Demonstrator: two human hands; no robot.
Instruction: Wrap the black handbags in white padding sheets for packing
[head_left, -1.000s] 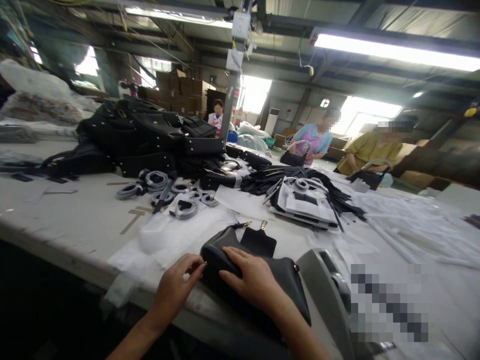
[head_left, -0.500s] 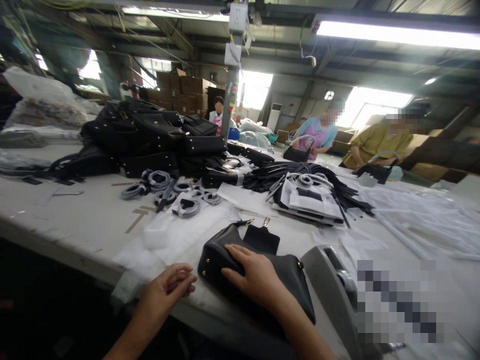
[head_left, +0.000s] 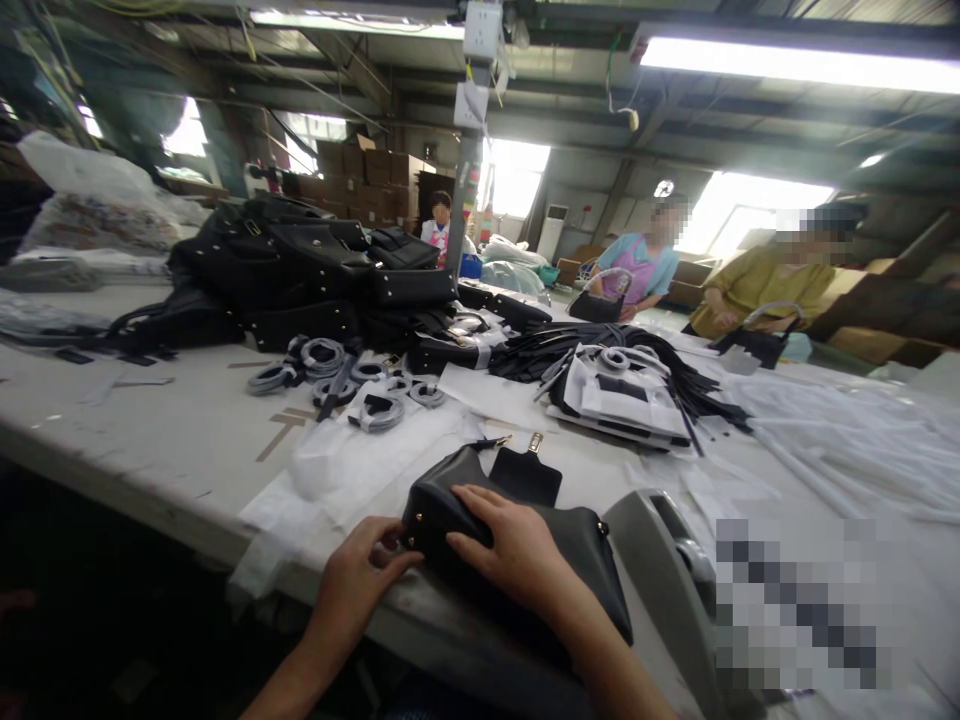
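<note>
A black leather bag (head_left: 592, 560) lies on its side at the table's front edge, its flap (head_left: 526, 476) with a gold clasp pointing away from me. My right hand (head_left: 510, 545) rests on top of the bag, fingers spread. At the bag's left end, beside its gold studs, my left hand (head_left: 367, 570) touches the base corner with thumb and fingers apart. A grey tape dispenser (head_left: 660, 590) stands right of the bag.
Black bags (head_left: 300, 270) are heaped at the back left. Coiled grey straps (head_left: 322, 365), thin white sheets (head_left: 352, 450), black straps (head_left: 600, 340) and a wrapped bag (head_left: 626, 400) lie beyond. Several people are across the table.
My left hand has moved right and slightly forward, from beside the bag to its studded end. My right hand stays on the bag.
</note>
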